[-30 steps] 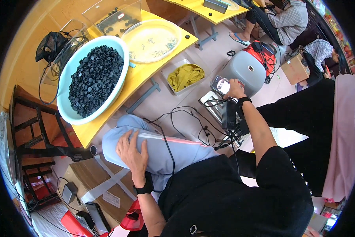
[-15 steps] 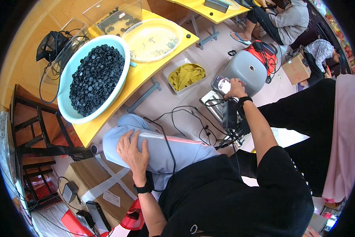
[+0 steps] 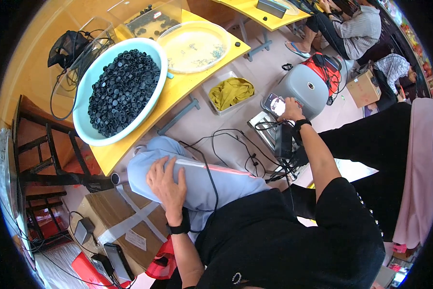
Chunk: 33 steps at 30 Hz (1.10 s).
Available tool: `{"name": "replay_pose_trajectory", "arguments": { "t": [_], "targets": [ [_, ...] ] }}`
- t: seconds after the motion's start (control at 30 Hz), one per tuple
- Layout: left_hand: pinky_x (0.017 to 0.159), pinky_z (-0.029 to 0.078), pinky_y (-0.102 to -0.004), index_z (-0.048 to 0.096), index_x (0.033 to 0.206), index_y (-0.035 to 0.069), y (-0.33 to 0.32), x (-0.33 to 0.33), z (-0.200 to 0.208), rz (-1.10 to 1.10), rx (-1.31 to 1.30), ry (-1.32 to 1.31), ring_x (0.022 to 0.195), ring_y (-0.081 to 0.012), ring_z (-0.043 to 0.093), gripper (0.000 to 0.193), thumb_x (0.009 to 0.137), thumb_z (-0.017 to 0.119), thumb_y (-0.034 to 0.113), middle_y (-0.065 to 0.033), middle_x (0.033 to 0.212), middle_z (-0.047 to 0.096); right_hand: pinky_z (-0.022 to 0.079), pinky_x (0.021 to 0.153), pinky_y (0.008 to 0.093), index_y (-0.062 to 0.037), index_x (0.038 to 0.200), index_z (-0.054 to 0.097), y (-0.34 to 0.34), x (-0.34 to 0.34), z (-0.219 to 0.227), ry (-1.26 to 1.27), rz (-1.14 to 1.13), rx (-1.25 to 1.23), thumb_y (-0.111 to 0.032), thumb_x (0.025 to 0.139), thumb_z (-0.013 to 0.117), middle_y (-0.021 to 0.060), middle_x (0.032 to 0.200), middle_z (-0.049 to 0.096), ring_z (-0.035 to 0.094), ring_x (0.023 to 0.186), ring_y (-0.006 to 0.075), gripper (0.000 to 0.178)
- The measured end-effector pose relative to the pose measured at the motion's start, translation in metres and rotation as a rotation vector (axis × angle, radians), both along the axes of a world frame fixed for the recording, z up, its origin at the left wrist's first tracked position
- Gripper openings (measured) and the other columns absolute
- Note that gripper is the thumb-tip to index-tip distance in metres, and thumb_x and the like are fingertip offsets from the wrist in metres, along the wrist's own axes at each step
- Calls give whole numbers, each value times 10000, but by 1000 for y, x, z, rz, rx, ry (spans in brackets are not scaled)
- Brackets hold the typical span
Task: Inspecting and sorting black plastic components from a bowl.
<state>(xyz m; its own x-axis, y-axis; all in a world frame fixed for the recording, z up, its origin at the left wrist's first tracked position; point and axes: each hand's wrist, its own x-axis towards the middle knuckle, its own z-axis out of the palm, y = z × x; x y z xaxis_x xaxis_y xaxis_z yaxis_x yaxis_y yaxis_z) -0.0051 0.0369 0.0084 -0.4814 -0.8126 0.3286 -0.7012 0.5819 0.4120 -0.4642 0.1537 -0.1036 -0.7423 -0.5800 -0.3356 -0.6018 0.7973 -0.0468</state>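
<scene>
My left hand (image 3: 167,185) rests on my knee in light blue trousers (image 3: 192,176), fingers spread and holding nothing. Out to the right, my right hand (image 3: 291,111) grips the edge of a phone (image 3: 275,103) with a lit screen. Below the phone are a metal frame (image 3: 262,127) and a black box-shaped device (image 3: 284,139) with dark cables bunched around it. A dark wristband shows on each wrist. One black cable (image 3: 212,180) runs across my thigh.
A light blue basin (image 3: 79,113) of black caps and a clear round tray (image 3: 178,66) of small metal pieces stand on a yellow table (image 3: 105,156). Nearby are a tub (image 3: 220,111) with yellow cloth (image 3: 232,92), a grey stool (image 3: 298,86), a cardboard box (image 3: 101,212) and other people.
The whole view has shifted slightly. My left hand stays on my knee, and my right hand stays at the phone.
</scene>
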Motion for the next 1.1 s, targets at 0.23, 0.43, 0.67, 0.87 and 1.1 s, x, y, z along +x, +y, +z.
{"name": "replay_pose_trajectory", "arguments": {
  "t": [0.23,0.43,0.67,0.87,1.1],
  "targets": [
    [912,317,-380,639,941,72,-3,-3,-2,39,-25,72,1024,-248,511,254,691,649,114,-65,1012,596,409,914,474,-49,1136,398,2,-7,-6,-30,26,-51,-277,438,863,140,1183,416,435,1145,360,869],
    [841,370,-342,652,786,58,-11,16,-11,27,99,456,886,-231,568,122,670,672,25,-50,817,634,388,925,406,0,1175,456,14,-26,-10,74,92,-225,-346,560,807,208,1127,487,436,1101,367,788],
    [809,384,-340,635,704,55,-11,14,-6,78,84,457,832,-220,566,88,643,697,39,-58,762,619,482,741,310,14,938,621,-34,44,94,-57,141,-849,-115,719,686,112,886,601,608,807,211,263],
    [800,370,-354,617,708,71,-9,15,-11,76,49,381,816,-234,551,83,681,694,87,-56,746,598,486,663,242,21,906,624,-134,165,215,-304,571,-1126,-38,770,630,93,856,616,610,740,147,148],
    [748,366,-363,539,668,49,-7,12,-12,140,-4,434,735,-264,506,126,744,636,73,-81,702,539,476,688,346,7,897,642,-240,243,235,-252,1116,-873,-72,765,607,152,856,642,618,786,257,158]
  ]
}}
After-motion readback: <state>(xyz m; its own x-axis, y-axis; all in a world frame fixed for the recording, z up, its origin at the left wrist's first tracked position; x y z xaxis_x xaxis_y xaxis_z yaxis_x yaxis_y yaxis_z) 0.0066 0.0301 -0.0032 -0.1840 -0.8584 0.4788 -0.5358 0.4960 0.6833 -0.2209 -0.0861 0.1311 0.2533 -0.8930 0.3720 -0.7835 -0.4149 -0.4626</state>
